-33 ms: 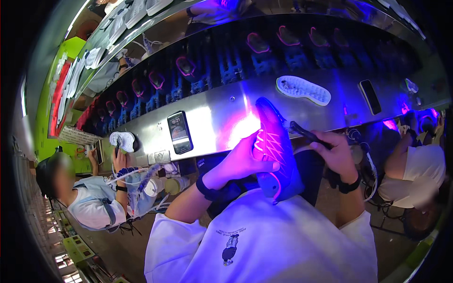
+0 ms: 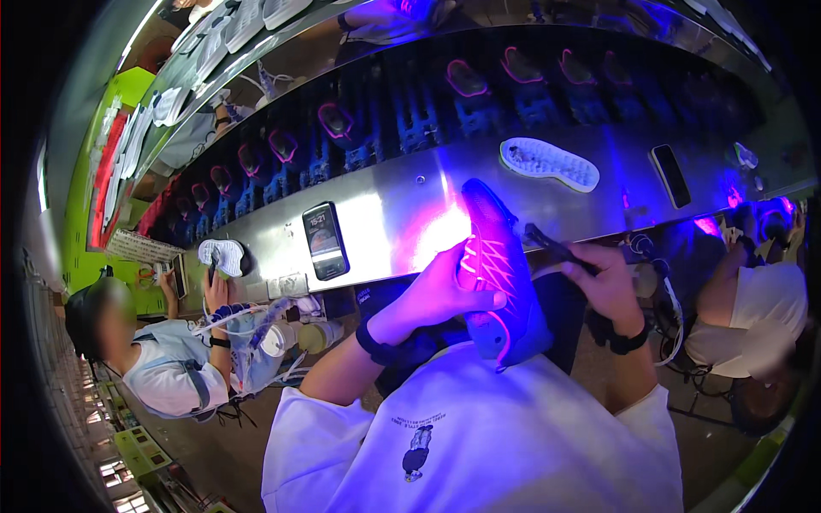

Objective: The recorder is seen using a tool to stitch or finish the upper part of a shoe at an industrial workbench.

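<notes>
My left hand (image 2: 440, 295) grips a dark sneaker upper (image 2: 517, 295) with zigzag lacing, its toe pointing away from me over the bench edge; violet light colours both. The thumb lies across the collar, and the fingers wrap the left side. My right hand (image 2: 605, 280) is closed round the handle of a dark slim brush (image 2: 554, 245). Its tip is just right of the shoe, apart from it. Beyond the shoe, a white shoe sole (image 2: 550, 165) lies on the metal bench (image 2: 475, 162).
A phone (image 2: 326, 241) lies left on the bench, another phone (image 2: 670, 175) at the right. Behind runs a dark rack (image 2: 385, 94) with several pink-edged shoes. A co-worker (image 2: 184, 359) at left holds a white sole (image 2: 221, 256); another person (image 2: 748, 299) sits at right.
My right hand and the brush have shifted slightly; the brush tip has come away from the shoe's right side. My left hand holds the shoe almost unmoved.
</notes>
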`<move>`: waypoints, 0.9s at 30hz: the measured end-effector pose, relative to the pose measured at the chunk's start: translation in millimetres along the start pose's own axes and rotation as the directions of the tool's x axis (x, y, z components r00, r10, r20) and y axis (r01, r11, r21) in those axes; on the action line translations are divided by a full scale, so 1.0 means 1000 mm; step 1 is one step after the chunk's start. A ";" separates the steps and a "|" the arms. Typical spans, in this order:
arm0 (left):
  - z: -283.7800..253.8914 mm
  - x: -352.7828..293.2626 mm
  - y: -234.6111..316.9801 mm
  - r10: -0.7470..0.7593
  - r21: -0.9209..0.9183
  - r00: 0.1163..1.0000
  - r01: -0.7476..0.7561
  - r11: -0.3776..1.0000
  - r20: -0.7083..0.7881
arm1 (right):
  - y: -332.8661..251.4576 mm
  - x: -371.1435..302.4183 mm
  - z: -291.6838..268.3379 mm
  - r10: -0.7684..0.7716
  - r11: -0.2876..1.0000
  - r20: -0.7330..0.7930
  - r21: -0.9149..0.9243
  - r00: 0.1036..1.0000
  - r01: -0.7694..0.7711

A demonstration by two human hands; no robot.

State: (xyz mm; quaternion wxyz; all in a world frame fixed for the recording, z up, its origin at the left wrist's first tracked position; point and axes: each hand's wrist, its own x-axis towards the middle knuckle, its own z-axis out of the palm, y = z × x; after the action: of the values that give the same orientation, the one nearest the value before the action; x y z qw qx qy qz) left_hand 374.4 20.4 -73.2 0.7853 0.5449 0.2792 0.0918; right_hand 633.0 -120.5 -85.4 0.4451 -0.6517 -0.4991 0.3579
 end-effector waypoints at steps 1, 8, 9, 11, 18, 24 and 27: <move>0.001 0.000 -0.001 -0.002 -0.002 1.000 0.002 1.000 0.000 | 0.007 -0.005 0.004 0.007 1.000 0.021 -0.003 1.000 -0.006; 0.008 0.002 0.013 -0.069 -0.088 0.997 0.066 0.994 -0.027 | -0.013 0.008 0.002 0.149 0.984 -0.037 -0.095 0.988 -0.152; 0.008 0.002 0.014 -0.077 -0.091 0.997 0.074 0.993 -0.033 | -0.016 0.012 0.006 0.133 0.990 -0.045 -0.049 0.990 -0.135; 0.002 0.001 0.012 -0.056 -0.081 0.997 0.052 0.995 -0.047 | -0.007 0.011 0.006 0.134 0.991 0.018 -0.024 0.991 -0.134; -0.026 -0.002 0.002 0.008 -0.184 0.993 -0.030 0.982 -0.120 | -0.006 0.000 -0.005 0.240 0.933 0.330 0.181 0.913 -0.310; -0.038 -0.006 -0.007 0.070 -0.164 0.980 -0.101 0.981 -0.185 | -0.033 -0.003 -0.026 0.332 0.939 0.410 -0.060 0.850 -0.338; -0.038 -0.003 -0.008 0.113 -0.215 0.975 -0.154 0.964 -0.189 | -0.025 -0.021 -0.030 0.359 0.933 0.321 -0.101 0.876 -0.345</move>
State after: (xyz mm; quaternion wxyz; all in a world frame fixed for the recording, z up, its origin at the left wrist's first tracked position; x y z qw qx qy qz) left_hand 350.4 46.5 -89.4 0.8071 0.4584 0.2973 0.2238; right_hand 646.4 -145.1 -50.7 0.2682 -0.6703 -0.4474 0.5278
